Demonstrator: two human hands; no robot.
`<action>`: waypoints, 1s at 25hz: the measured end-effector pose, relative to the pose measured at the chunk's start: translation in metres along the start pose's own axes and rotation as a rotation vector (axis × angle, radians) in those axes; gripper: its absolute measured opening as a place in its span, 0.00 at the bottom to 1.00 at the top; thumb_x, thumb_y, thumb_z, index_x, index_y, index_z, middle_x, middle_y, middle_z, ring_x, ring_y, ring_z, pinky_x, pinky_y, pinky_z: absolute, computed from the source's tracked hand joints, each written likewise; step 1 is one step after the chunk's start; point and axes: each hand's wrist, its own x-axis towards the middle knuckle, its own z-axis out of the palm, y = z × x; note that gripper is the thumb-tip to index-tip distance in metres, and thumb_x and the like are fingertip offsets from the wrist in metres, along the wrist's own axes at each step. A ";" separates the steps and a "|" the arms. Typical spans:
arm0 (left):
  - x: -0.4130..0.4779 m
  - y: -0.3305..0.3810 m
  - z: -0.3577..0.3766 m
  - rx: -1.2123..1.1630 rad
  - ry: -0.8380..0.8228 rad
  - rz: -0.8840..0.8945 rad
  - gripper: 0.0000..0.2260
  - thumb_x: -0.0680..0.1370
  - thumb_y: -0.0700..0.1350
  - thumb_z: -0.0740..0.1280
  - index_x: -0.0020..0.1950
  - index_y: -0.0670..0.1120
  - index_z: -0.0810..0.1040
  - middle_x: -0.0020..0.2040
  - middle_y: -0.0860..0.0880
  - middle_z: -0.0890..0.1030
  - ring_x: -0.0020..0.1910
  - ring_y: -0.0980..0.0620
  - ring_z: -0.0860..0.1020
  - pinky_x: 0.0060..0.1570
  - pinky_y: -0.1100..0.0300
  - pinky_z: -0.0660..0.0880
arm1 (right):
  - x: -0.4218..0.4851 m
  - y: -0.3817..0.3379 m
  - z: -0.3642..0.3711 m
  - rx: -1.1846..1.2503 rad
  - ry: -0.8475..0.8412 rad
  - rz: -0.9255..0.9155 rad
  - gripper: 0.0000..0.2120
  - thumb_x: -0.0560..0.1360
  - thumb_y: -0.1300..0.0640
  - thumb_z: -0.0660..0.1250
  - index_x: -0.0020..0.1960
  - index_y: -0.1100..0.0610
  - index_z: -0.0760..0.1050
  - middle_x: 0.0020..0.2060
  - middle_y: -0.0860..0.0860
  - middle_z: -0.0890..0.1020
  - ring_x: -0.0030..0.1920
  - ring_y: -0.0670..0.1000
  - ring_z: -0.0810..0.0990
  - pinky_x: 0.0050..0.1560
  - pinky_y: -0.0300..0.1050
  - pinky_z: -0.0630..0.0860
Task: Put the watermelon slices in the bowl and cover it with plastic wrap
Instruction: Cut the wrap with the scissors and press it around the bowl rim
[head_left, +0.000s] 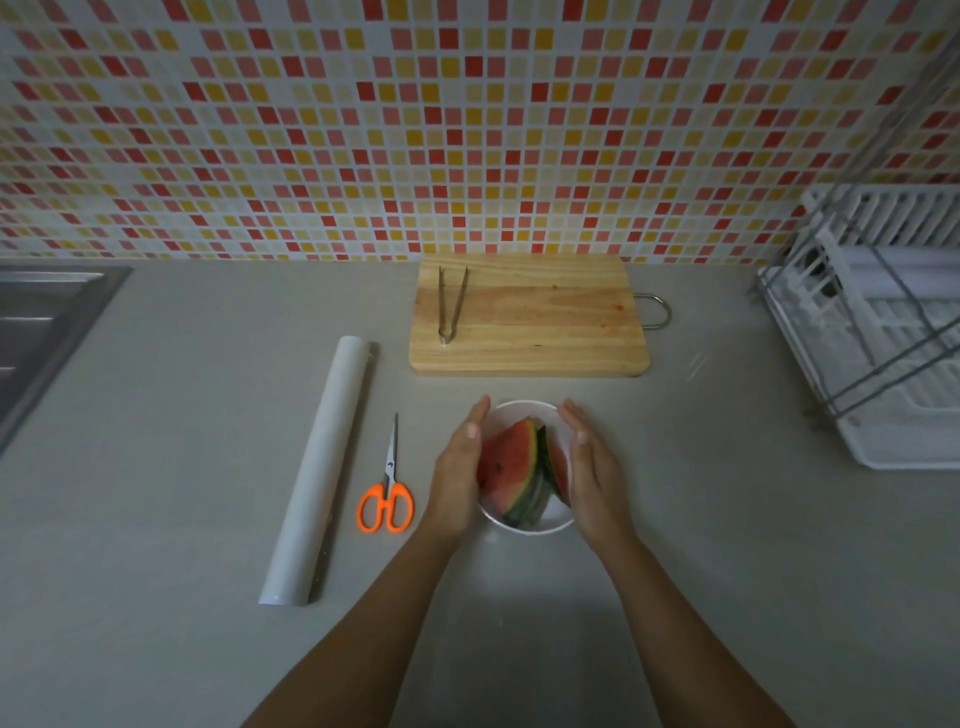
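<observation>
A white bowl (519, 409) stands on the grey counter in front of me, with watermelon slices (511, 470) standing upright in it, red flesh and green rind showing. My left hand (460, 475) lies against the bowl's left side with straight fingers. My right hand (592, 470) lies against its right side, fingers straight too. The bowl's side rims are hidden behind my hands. I cannot tell whether film covers the bowl. A long white roll of plastic wrap (319, 470) lies on the counter to the left.
Orange-handled scissors (387, 493) lie between the roll and the bowl. Behind the bowl is a wooden cutting board (540, 322) with metal tongs (451, 304) on it. A steel sink (36, 332) is at far left, a white dish rack (883, 322) at right.
</observation>
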 end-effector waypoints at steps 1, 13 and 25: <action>0.001 -0.002 0.003 -0.011 0.017 0.015 0.20 0.80 0.54 0.52 0.71 0.54 0.68 0.67 0.56 0.72 0.68 0.57 0.69 0.65 0.67 0.66 | 0.000 0.003 0.002 0.010 0.016 -0.016 0.22 0.78 0.47 0.50 0.67 0.53 0.70 0.67 0.45 0.70 0.70 0.44 0.66 0.71 0.43 0.61; 0.001 0.013 0.010 -0.189 0.074 -0.178 0.22 0.85 0.49 0.46 0.65 0.42 0.75 0.63 0.39 0.78 0.62 0.43 0.76 0.64 0.48 0.72 | 0.001 0.002 0.001 -0.093 0.039 0.058 0.20 0.75 0.38 0.50 0.62 0.41 0.70 0.55 0.40 0.77 0.58 0.41 0.75 0.55 0.27 0.67; 0.022 0.004 -0.007 0.001 -0.158 -0.096 0.17 0.85 0.47 0.49 0.67 0.54 0.73 0.67 0.52 0.74 0.68 0.51 0.71 0.69 0.54 0.65 | 0.028 -0.005 -0.001 -0.232 -0.132 0.057 0.22 0.79 0.44 0.50 0.68 0.48 0.69 0.67 0.47 0.74 0.68 0.46 0.69 0.70 0.48 0.64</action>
